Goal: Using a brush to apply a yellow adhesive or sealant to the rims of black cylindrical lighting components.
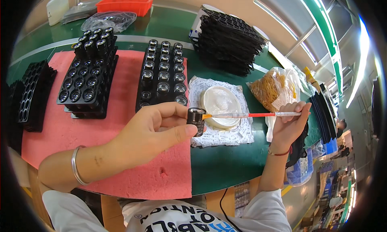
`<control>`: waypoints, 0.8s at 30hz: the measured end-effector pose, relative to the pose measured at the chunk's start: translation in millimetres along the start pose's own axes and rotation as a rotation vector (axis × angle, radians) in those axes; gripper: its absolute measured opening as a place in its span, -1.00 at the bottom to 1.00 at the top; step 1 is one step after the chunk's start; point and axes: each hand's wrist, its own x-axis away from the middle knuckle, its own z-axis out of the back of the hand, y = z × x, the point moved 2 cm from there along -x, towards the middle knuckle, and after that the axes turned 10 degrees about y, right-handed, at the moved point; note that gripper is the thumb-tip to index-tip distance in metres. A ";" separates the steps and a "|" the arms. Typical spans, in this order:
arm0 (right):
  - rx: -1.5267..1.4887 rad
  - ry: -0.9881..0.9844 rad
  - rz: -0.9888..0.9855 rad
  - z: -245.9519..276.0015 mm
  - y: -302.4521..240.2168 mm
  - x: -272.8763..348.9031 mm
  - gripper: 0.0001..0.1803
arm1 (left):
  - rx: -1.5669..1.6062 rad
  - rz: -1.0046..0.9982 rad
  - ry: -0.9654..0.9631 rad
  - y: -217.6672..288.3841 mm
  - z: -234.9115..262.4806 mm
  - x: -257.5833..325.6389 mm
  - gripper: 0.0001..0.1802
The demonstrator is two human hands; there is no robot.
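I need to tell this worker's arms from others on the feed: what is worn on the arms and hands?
Both hands are bare, no gloves. The left hand has a plain silver bangle on its wrist. The right hand has a thin dark red cord bracelet on its wrist. Both forearms are uncovered; short white sleeves end near the elbows.

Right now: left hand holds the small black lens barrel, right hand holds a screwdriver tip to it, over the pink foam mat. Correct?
Not quite. The right hand holds a thin paintbrush, not a screwdriver; the head view shows its bristles at the small black lens barrel in the left hand, over the pink foam mat.
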 end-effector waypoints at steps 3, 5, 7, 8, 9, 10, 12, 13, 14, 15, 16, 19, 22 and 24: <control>0.004 0.036 0.015 -0.6 -0.6 -0.6 -0.66 | 0.013 -0.011 -0.022 -2.0 0.6 -0.8 -0.72; 0.011 0.062 0.010 1.0 -1.0 -1.0 -0.66 | -0.002 0.020 -0.020 0.3 0.3 -0.2 -0.71; 0.007 0.065 0.011 2.5 -1.1 -1.6 -0.66 | -0.017 0.051 -0.016 0.1 -0.6 0.0 -0.70; 0.002 0.067 0.014 2.7 -1.4 -2.2 -0.66 | -0.026 0.053 -0.013 0.2 -0.6 -0.2 -0.69; 0.002 0.067 0.014 2.6 -2.2 -2.6 -0.66 | -0.035 0.054 -0.010 0.3 -0.5 -0.5 -0.69; -0.014 0.084 -0.001 2.7 -3.2 -2.8 -0.66 | -0.036 0.053 -0.010 0.4 0.0 -0.7 -0.69; -0.028 0.101 -0.019 4.6 -4.2 -3.5 -0.66 | -0.004 0.045 -0.025 -0.1 0.6 -0.4 -0.70; -0.043 0.101 -0.017 6.0 -3.9 -4.7 -0.66 | -0.003 0.046 -0.024 -0.2 0.6 -0.2 -0.70; -0.060 0.100 -0.014 6.6 -3.2 -5.9 -0.65 | -0.008 0.040 -0.025 0.4 1.3 -0.2 -0.70; -0.061 0.099 -0.014 7.2 -2.8 -6.4 -0.65 | -0.013 0.034 -0.025 0.9 1.8 -0.2 -0.71; -0.075 0.086 -0.020 7.5 -2.4 -6.7 -0.65 | -0.013 0.033 -0.025 0.5 1.8 -0.7 -0.71; -0.078 0.023 -0.037 4.8 -1.0 -4.0 -0.65 | 0.068 0.018 0.056 -5.0 1.3 -2.8 -0.74; -0.060 -0.058 -0.053 -1.2 1.9 -0.1 -0.65 | 0.051 -0.042 0.075 -6.0 3.1 -3.9 -0.73; -0.044 -0.090 -0.064 -2.3 1.5 1.6 -0.65 | 0.053 -0.021 0.067 -4.8 2.3 -2.6 -0.71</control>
